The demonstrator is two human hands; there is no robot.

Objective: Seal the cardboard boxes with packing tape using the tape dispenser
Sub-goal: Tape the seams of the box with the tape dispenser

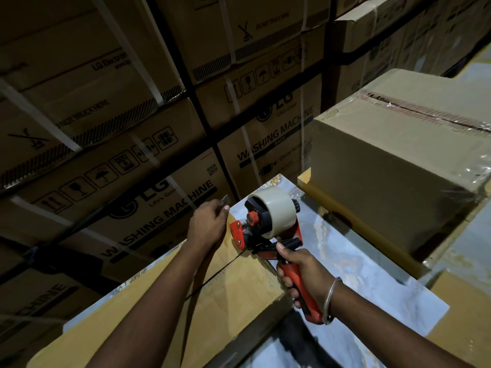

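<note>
A brown cardboard box (233,285) lies in front of me, its top flaps meeting in a dark seam. My right hand (303,272) grips the red handle of the tape dispenser (268,221), which carries a roll of beige tape and rests its front on the box's far end. My left hand (210,224) is at the far edge of the box beside the dispenser, fingers curled and pinching the free end of the tape (225,199). A second box (398,166) to the right has clear tape along its top seam.
Tall stacks of strapped washing-machine cartons (148,144) fill the left and back, close to the box's far edge. The boxes lie on a pale marbled floor (372,282). Another carton corner (457,296) shows at the right edge.
</note>
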